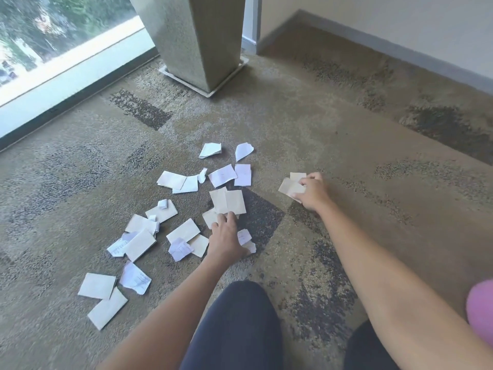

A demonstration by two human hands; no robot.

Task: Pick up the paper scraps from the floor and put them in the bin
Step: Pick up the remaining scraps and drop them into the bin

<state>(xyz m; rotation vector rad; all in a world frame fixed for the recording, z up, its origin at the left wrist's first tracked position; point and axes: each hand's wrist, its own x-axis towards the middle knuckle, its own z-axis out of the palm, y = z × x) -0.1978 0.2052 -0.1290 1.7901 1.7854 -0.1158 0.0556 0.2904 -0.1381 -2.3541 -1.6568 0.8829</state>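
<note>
Right hand (313,192) grips collected paper scraps (290,186), freeing the left hand (225,236), which pinches a beige scrap (228,201). Remaining scraps lie scattered on the carpet (346,145) toward nine o'clock. No bin identifiable.

About 25 paper scraps (227,201), 2 hands (225,236), 1 planter (197,38)
</note>
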